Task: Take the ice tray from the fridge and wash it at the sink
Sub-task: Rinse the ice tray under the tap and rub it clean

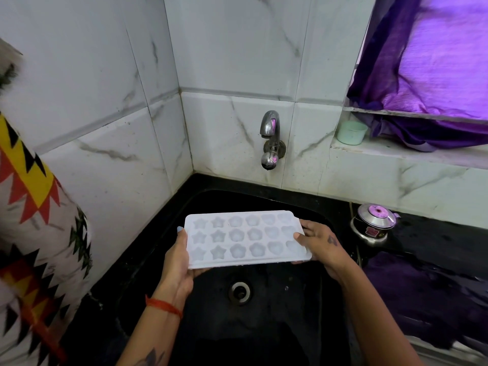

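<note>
Head view looks down into a black sink point(264, 326) sunk in a dark worktop point(435, 233), with a steel tap point(270, 138) on the far tiled wall, not running. Over the basin, near the drain point(239, 292), a white ice tray point(247, 237) is held level, its star and flower moulds facing up. Left hand point(177, 262) grips its left end, right hand point(320, 244) its right end, fingers clamped on the rims. It looks light, slightly flexible plastic, likely slippery once wet, so holding both short ends seems safest.
</note>
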Action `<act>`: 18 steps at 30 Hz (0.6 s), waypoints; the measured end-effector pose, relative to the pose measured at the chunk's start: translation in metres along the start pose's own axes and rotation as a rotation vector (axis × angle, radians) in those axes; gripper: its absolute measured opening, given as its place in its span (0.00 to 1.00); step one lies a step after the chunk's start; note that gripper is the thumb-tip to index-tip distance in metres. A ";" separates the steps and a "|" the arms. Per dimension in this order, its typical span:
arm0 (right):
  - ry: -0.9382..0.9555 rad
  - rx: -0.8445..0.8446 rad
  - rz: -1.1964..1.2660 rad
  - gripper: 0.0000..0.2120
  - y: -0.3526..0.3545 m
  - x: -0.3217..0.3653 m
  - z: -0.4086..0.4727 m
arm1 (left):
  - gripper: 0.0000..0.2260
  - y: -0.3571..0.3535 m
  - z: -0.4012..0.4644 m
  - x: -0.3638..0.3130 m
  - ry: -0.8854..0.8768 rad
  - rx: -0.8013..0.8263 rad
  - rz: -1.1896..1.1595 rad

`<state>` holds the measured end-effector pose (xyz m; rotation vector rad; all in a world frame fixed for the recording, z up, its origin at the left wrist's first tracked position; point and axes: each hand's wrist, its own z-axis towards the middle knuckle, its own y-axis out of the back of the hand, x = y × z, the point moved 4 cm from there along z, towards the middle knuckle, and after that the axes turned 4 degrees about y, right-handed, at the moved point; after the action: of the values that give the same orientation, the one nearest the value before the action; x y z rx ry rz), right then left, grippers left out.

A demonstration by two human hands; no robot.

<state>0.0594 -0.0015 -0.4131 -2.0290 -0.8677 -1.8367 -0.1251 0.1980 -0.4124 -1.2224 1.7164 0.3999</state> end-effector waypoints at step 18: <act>0.077 -0.166 0.154 0.17 0.009 0.009 -0.002 | 0.12 -0.002 0.006 0.003 0.028 0.013 0.199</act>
<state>0.0636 -0.0074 -0.4023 -2.0414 -0.5379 -1.9421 -0.1201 0.2000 -0.4173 -1.0552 1.8691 0.4909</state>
